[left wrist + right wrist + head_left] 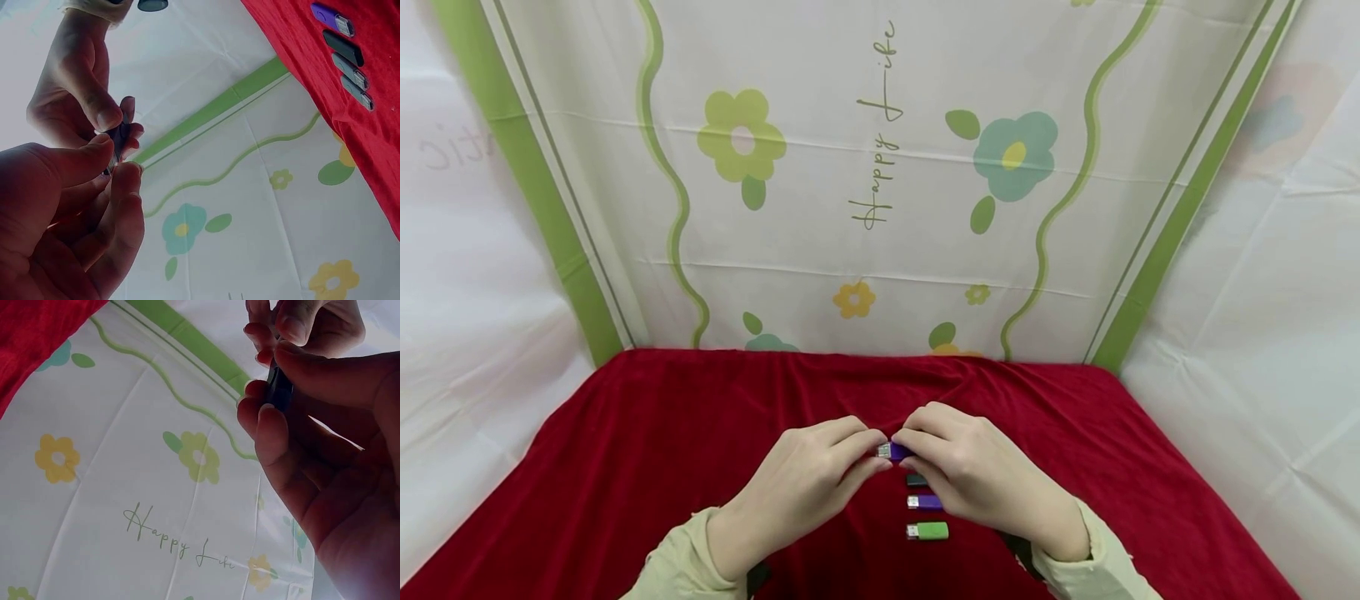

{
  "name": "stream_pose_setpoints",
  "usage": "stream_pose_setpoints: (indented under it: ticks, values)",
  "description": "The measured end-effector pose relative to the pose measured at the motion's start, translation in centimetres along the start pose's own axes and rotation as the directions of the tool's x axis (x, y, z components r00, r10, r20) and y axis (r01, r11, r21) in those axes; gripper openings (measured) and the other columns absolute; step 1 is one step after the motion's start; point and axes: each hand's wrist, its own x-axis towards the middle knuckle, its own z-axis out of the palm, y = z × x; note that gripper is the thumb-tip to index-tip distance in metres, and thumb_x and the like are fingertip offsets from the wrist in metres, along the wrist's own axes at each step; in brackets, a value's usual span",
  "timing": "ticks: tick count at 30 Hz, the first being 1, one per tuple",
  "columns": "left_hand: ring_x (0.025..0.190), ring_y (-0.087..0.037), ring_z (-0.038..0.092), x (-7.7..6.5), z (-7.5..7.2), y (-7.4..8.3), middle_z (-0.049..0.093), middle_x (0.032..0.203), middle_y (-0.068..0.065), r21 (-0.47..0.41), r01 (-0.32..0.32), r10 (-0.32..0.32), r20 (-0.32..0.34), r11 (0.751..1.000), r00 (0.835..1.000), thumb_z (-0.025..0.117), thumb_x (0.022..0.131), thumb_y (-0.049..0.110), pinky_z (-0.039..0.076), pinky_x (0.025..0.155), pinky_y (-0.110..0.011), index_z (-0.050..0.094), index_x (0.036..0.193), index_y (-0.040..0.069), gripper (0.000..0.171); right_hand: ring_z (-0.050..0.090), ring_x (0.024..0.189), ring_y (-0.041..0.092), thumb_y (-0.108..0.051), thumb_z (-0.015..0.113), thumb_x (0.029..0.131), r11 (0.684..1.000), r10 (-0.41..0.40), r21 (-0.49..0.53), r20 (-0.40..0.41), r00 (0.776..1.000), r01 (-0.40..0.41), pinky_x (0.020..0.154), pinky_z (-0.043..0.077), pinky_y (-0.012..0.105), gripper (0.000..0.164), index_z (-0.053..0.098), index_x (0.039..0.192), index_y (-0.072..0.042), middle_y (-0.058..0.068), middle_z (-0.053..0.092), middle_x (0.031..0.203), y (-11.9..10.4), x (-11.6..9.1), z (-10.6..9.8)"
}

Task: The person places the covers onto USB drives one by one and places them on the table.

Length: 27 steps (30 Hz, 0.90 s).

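Both hands meet above the red cloth around one purple USB flash drive (898, 451) with a silver plug. My left hand (812, 477) pinches the plug end between thumb and fingertips. From the other side, my right hand (973, 471) grips the purple body, its fingers covering most of it. In the left wrist view the held drive looks dark, with thumbs and fingertips of both hands on it. Just below the right hand in the head view lie a black flash drive (916, 481), another purple flash drive (924, 502) and a green flash drive (929, 531).
A red velvet cloth (647, 450) covers the table. Two grey flash drives, one (350, 70) beside the other (357, 93), show in the left wrist view. White flower-print curtains (805, 250) enclose the table at the back and sides.
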Motion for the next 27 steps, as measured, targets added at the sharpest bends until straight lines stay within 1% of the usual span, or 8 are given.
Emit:
stream_pose_setpoints:
  ticks: [2,7,9,12,18,21,24,27]
  values:
    - [0.067,-0.004,0.053,-0.1,0.04,0.01,0.063,0.086,0.003,-0.007,0.005,-0.005,0.006,1.0,1.0,0.071,0.092,0.015,0.044,0.06,-0.01,0.07,0.095,0.006,0.009,0.057,0.082,0.01,-0.004,0.072,0.088,1.0,-0.002,-0.004,0.002,1.0,0.002,0.073,0.049,0.015,0.008,0.069,0.095,-0.005,0.0,0.059,0.094,-0.03,0.01,0.07]
    - [0.068,-0.005,0.053,-0.23,0.16,0.06,0.062,0.086,0.003,-0.02,0.013,-0.013,0.033,1.0,0.999,0.072,0.091,0.013,0.044,0.06,-0.01,0.07,0.096,0.005,0.01,0.056,0.08,0.01,-0.002,0.073,0.085,1.0,-0.003,-0.009,0.007,1.0,0.003,0.071,0.048,0.015,0.012,0.068,0.095,-0.005,0.001,0.059,0.093,-0.01,-0.03,0.1]
    - [0.068,-0.005,0.053,-0.21,0.21,0.04,0.062,0.086,0.002,-0.013,0.003,-0.002,0.037,1.0,0.999,0.073,0.09,0.013,0.044,0.061,-0.01,0.069,0.096,0.005,0.01,0.057,0.08,0.01,0.0,0.075,0.082,1.0,-0.009,-0.016,0.006,1.0,0.01,0.07,0.048,0.015,0.016,0.068,0.096,-0.004,0.001,0.059,0.094,0.03,-0.02,0.09]
    - [0.067,-0.006,0.052,-0.21,0.26,0.0,0.06,0.086,0.002,0.001,-0.014,0.014,0.041,1.0,0.999,0.076,0.088,0.011,0.044,0.06,-0.01,0.069,0.095,0.005,0.012,0.057,0.079,0.01,0.001,0.076,0.079,0.999,-0.018,-0.029,0.007,1.0,0.018,0.069,0.049,0.015,0.019,0.068,0.096,-0.004,0.001,0.059,0.094,0.1,-0.01,0.08]
    - [0.066,-0.005,0.052,-0.19,0.24,-0.01,0.06,0.085,0.003,0.029,-0.022,0.021,0.052,0.999,0.998,0.08,0.082,0.009,0.044,0.058,-0.011,0.069,0.094,0.005,0.017,0.057,0.077,0.009,0.003,0.079,0.076,1.0,-0.006,-0.028,0.027,1.0,0.007,0.067,0.049,0.015,0.023,0.068,0.094,-0.007,-0.001,0.06,0.093,0.13,0.09,0.04]
    - [0.065,-0.005,0.053,-0.18,0.27,-0.03,0.06,0.084,0.002,0.042,-0.041,0.038,0.051,0.998,0.998,0.082,0.079,0.008,0.044,0.058,-0.011,0.07,0.093,0.006,0.019,0.057,0.076,0.008,0.003,0.08,0.075,1.0,0.011,-0.026,0.033,0.999,-0.01,0.066,0.049,0.016,0.023,0.069,0.093,-0.007,-0.002,0.06,0.092,0.06,0.02,0.1]
    - [0.065,-0.005,0.053,-0.24,0.26,0.03,0.061,0.084,0.002,0.045,-0.053,0.05,0.056,0.998,0.997,0.084,0.077,0.009,0.044,0.059,-0.01,0.071,0.093,0.005,0.021,0.057,0.077,0.008,0.001,0.079,0.076,0.999,0.034,-0.007,0.049,0.998,-0.034,0.066,0.049,0.017,0.021,0.07,0.092,-0.008,-0.003,0.061,0.092,0.0,-0.06,0.2]
    - [0.064,-0.004,0.053,-0.36,0.2,0.05,0.061,0.083,0.002,0.044,-0.051,0.048,0.068,0.998,0.997,0.085,0.077,0.01,0.043,0.058,-0.009,0.071,0.094,0.005,0.022,0.057,0.078,0.007,0.001,0.078,0.077,1.0,0.029,0.001,0.06,0.998,-0.029,0.067,0.049,0.015,0.02,0.07,0.092,-0.008,-0.003,0.06,0.092,0.07,-0.04,0.34]
